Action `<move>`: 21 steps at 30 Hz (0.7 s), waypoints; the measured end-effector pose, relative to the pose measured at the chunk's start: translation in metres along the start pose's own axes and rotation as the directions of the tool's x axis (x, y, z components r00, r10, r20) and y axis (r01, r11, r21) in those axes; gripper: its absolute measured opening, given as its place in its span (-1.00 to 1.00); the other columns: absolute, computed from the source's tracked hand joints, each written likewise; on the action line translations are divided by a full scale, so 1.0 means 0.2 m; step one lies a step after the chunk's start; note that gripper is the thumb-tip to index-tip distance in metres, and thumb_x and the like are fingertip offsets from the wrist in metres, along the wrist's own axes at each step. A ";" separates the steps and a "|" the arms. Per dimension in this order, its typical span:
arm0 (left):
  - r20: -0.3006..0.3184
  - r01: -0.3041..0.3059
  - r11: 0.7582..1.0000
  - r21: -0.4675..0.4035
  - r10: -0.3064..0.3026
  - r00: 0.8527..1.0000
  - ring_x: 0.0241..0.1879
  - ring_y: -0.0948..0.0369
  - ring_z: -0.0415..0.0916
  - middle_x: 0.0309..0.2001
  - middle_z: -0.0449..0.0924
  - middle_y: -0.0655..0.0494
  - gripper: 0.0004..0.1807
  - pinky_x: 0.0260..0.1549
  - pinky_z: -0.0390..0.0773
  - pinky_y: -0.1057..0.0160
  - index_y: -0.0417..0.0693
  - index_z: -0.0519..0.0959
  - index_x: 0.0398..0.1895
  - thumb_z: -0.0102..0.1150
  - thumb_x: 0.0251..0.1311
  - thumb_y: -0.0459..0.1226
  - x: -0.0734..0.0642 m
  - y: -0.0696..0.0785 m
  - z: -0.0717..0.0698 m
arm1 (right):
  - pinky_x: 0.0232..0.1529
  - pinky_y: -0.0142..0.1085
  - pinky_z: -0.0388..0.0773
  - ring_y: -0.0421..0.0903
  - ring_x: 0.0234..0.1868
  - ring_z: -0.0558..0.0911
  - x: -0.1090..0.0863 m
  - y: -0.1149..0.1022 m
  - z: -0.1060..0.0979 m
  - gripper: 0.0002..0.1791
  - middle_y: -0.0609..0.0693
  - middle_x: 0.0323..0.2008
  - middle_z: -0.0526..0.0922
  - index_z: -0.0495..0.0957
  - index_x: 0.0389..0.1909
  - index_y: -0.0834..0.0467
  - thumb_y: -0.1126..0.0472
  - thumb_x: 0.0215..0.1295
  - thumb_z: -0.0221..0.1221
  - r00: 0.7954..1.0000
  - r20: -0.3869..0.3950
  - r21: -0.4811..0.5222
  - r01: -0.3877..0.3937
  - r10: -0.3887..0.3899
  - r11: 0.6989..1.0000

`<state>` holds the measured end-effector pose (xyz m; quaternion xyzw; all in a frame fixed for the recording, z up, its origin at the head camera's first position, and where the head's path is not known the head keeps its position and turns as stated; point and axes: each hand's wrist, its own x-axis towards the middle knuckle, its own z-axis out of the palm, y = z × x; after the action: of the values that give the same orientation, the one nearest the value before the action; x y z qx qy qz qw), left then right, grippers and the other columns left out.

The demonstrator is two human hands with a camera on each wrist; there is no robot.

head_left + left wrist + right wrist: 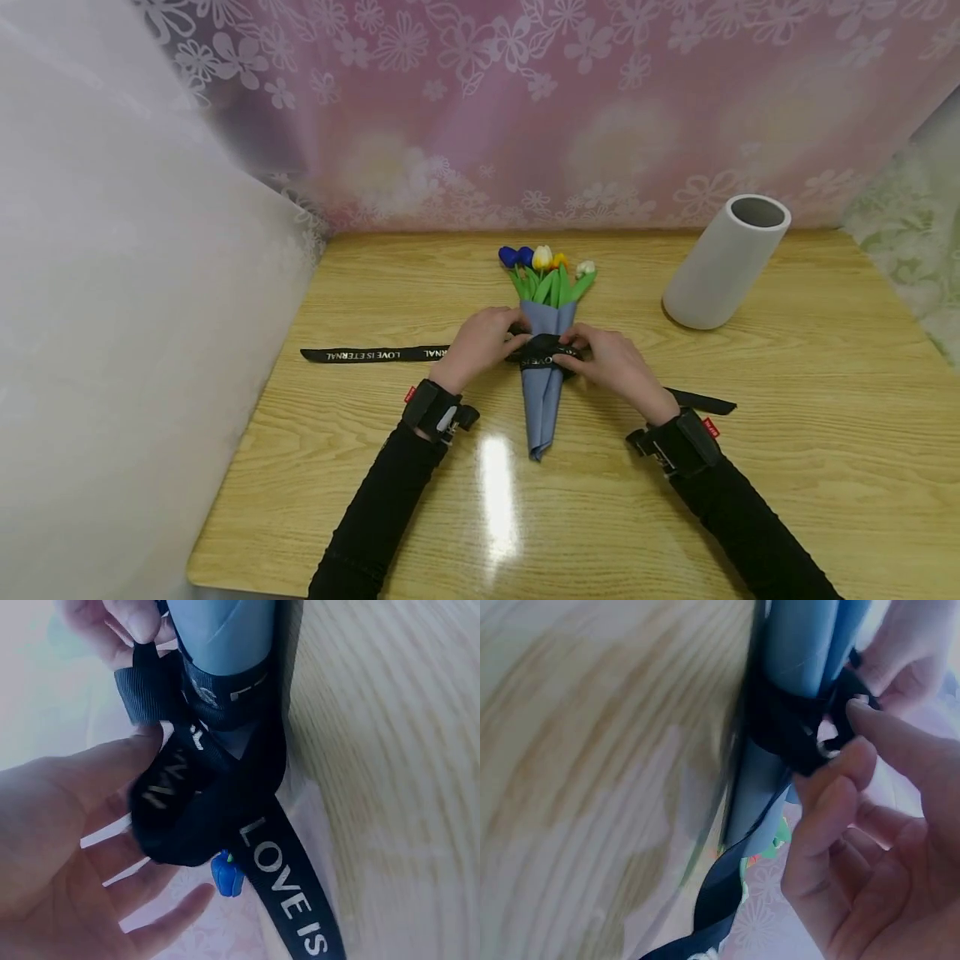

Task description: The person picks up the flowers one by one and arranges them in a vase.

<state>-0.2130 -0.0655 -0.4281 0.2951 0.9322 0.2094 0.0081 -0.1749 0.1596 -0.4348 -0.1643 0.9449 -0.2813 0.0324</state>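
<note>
A bouquet of tulips (pixel 543 257) in a blue-grey wrapper (pixel 542 408) lies on the table, blooms pointing away. Round its middle goes a black ribbon (pixel 367 355) with white lettering, looped at the front. My left hand (pixel 480 342) holds a ribbon loop (pixel 172 832) from the left, thumb on its edge and the other fingers spread behind it. From the right, my right hand (pixel 611 362) pinches the ribbon between thumb and index finger (pixel 907 742). One long ribbon tail stretches left across the table; the other runs right, partly hidden under my right wrist.
A white vase (pixel 726 262) stands at the back right of the wooden table (pixel 810 467). Behind the table hangs a pink flowered curtain (pixel 480 108), and a white sheet (pixel 112 292) covers the left side.
</note>
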 end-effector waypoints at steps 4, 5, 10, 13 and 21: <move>-0.063 0.033 0.999 0.023 -0.032 0.997 -0.39 0.24 0.59 -0.27 0.73 0.12 -0.84 -0.42 0.54 0.31 0.03 0.73 -0.15 0.27 0.38 -0.13 -0.02 -0.02 -0.03 | -0.54 -0.28 0.41 -0.10 -0.53 0.59 -0.01 0.01 -0.01 -0.75 0.08 -0.27 0.76 0.71 -0.09 0.12 0.04 0.41 0.28 1.000 -0.030 -0.048 -0.001 -0.001 0.999; -0.080 0.061 0.998 0.032 -0.058 0.995 -0.44 0.24 0.57 -0.32 0.72 0.12 -0.86 -0.48 0.51 0.31 0.03 0.73 -0.18 0.27 0.38 -0.14 -0.03 -0.03 -0.04 | -0.54 -0.29 0.38 -0.10 -0.52 0.59 -0.01 0.01 -0.02 -0.77 0.07 -0.29 0.76 0.73 -0.12 0.11 0.05 0.42 0.26 0.999 -0.034 -0.069 -0.011 0.009 0.998; -0.099 0.263 0.962 0.077 -0.255 0.962 -0.57 0.21 0.46 -0.46 0.61 0.07 -0.89 -0.64 0.33 0.33 -0.08 0.64 -0.29 0.20 0.41 -0.26 -0.09 -0.11 -0.14 | -0.58 -0.33 0.26 -0.11 -0.60 0.49 -0.03 0.05 -0.10 -0.79 0.00 -0.53 0.66 0.74 -0.25 0.16 0.13 0.45 0.20 0.992 0.033 -0.170 -0.112 0.120 0.979; -0.055 0.353 0.928 0.120 -0.348 0.936 -0.55 0.15 0.47 -0.43 0.59 0.01 -0.93 -0.62 0.35 0.28 -0.12 0.60 -0.25 0.20 0.38 -0.29 -0.11 -0.14 -0.17 | -0.59 -0.33 0.30 -0.09 -0.59 0.53 -0.03 0.07 -0.13 -0.77 0.12 -0.34 0.73 0.70 -0.04 0.22 0.21 0.42 0.18 0.981 0.099 -0.209 -0.145 0.168 0.967; 0.046 0.145 0.989 0.035 -0.146 0.988 -0.01 0.00 0.63 0.11 0.63 -0.11 -0.63 -0.04 0.63 0.09 -0.18 0.55 0.23 0.23 0.41 -0.28 -0.04 -0.11 -0.06 | -0.51 -0.26 0.33 -0.12 -0.63 0.46 -0.01 0.04 -0.07 -0.44 0.25 -0.16 0.69 0.47 0.38 0.16 0.03 0.44 0.24 0.996 0.074 -0.088 -0.040 0.047 0.995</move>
<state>-0.2196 -0.0903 -0.4261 0.2314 0.9539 0.1864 0.0413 -0.1779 0.1739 -0.4265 -0.1553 0.9577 -0.2329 0.0671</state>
